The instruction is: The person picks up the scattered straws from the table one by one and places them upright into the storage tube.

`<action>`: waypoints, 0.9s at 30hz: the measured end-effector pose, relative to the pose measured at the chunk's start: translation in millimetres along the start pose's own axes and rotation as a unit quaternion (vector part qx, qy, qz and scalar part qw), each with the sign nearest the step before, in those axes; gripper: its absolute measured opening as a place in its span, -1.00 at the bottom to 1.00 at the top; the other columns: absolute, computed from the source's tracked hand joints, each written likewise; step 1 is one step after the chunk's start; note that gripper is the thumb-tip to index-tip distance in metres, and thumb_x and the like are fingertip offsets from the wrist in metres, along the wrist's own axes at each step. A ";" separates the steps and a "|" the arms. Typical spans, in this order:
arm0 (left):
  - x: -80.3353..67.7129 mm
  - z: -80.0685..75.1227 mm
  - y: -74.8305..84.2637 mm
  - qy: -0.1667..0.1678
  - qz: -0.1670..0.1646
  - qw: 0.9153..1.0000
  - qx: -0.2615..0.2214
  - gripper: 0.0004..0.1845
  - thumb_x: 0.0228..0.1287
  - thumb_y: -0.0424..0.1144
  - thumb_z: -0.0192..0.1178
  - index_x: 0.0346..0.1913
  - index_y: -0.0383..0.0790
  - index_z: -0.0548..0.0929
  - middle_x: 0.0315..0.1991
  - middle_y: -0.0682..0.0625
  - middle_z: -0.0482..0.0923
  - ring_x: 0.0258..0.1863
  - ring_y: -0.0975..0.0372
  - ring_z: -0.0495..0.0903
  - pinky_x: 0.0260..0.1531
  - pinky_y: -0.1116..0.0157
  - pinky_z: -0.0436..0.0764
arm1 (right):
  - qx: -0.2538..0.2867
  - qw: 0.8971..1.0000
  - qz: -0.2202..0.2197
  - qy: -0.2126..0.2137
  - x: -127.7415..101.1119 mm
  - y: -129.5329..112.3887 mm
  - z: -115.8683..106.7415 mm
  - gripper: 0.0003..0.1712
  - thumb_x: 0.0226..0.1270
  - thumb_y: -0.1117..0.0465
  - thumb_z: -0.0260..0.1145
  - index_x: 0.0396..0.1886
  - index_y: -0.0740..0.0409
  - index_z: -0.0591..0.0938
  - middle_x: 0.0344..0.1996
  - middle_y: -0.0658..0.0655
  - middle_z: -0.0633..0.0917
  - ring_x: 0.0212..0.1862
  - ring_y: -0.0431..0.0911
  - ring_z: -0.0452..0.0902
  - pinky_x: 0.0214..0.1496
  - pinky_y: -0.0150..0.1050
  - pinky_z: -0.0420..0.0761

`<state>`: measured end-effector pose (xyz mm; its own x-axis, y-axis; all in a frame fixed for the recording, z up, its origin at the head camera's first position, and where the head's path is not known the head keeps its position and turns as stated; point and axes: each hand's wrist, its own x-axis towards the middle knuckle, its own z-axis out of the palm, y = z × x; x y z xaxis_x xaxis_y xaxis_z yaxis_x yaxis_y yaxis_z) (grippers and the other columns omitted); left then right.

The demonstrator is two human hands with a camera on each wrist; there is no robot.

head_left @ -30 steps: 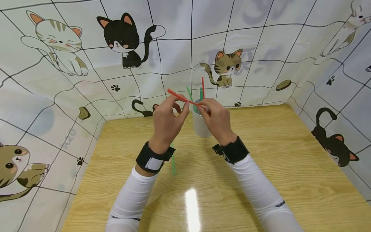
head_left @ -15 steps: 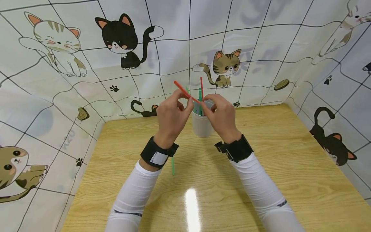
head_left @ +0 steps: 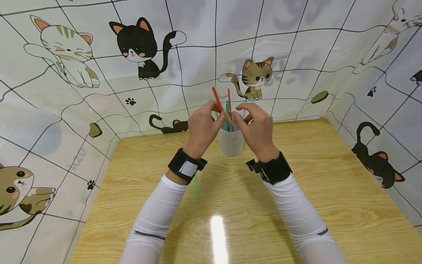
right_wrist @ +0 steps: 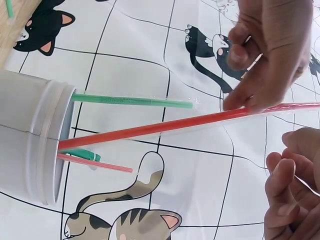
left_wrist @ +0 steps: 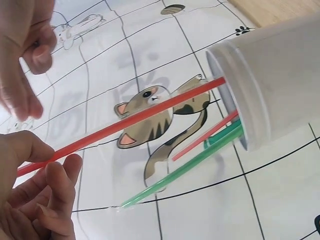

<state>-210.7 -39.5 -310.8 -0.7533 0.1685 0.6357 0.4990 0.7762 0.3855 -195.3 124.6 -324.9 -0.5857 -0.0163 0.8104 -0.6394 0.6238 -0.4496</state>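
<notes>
My left hand (head_left: 202, 126) pinches a red straw (head_left: 216, 96) between thumb and fingertips, seen closely in the left wrist view. The straw slants down, and its lower end is inside the mouth of a white cup (head_left: 230, 144). My right hand (head_left: 258, 128) is beside the straw, apart from it, its fingers loosely bent and holding nothing. The cup also holds a thinner red straw (right_wrist: 100, 164), a green straw (right_wrist: 135, 101) and a short teal piece (right_wrist: 87, 155). Clear film shows around the held straw in the right wrist view.
A light wood table (head_left: 280, 220) carries the cup near its back edge. Another green straw (head_left: 196, 187) lies on the table, partly behind my left wrist. A white sheet (head_left: 197, 66) printed with cats and grid lines stands behind and at both sides.
The red straw has swung from nearly level to steeply slanted, its lower end entering the cup. My left hand has moved right; my right hand has let go of the straw and shifted right.
</notes>
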 end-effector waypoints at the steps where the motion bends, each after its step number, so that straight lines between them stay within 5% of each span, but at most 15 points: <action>1: 0.4 2.7 -0.7 -0.004 -0.003 1.000 0.003 -0.82 0.40 -0.17 0.26 -0.10 -0.21 0.69 -0.22 -0.03 0.81 -0.56 0.18 0.64 -0.63 0.32 0.43 | -0.001 1.000 0.001 0.000 -0.3 0.4 -0.2 -0.81 0.34 0.26 0.42 -0.14 0.29 0.72 -0.24 0.26 0.77 -0.58 -0.01 0.55 -0.45 -0.33 0.31; 12: 0.2 35.9 -15.3 -0.067 -0.002 0.997 0.049 -0.82 0.44 -0.15 0.23 -0.11 -0.18 0.72 -0.25 -0.01 0.80 -0.66 0.18 0.54 -0.70 0.38 0.21 | 0.000 1.000 0.002 0.006 -1.2 2.4 -1.9 -0.83 0.35 0.26 0.41 -0.15 0.27 0.72 -0.25 0.25 0.77 -0.58 -0.03 0.53 -0.44 -0.33 0.31; 27: -2.7 51.8 -24.3 -0.173 -0.057 0.981 0.061 -0.77 0.44 -0.12 0.23 -0.04 -0.18 0.74 -0.12 -0.05 0.78 -0.35 0.12 0.72 -0.47 0.18 0.63 | -0.004 1.000 -0.007 0.001 -2.8 2.0 -2.4 -0.84 0.37 0.24 0.40 -0.17 0.26 0.72 -0.26 0.26 0.76 -0.60 -0.03 0.53 -0.48 -0.31 0.33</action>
<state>-243.0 -27.4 -356.5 -0.9120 0.2558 0.3207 0.3639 0.8654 0.3445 -193.7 127.8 -327.2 -0.5763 -0.0241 0.8169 -0.6435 0.6295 -0.4354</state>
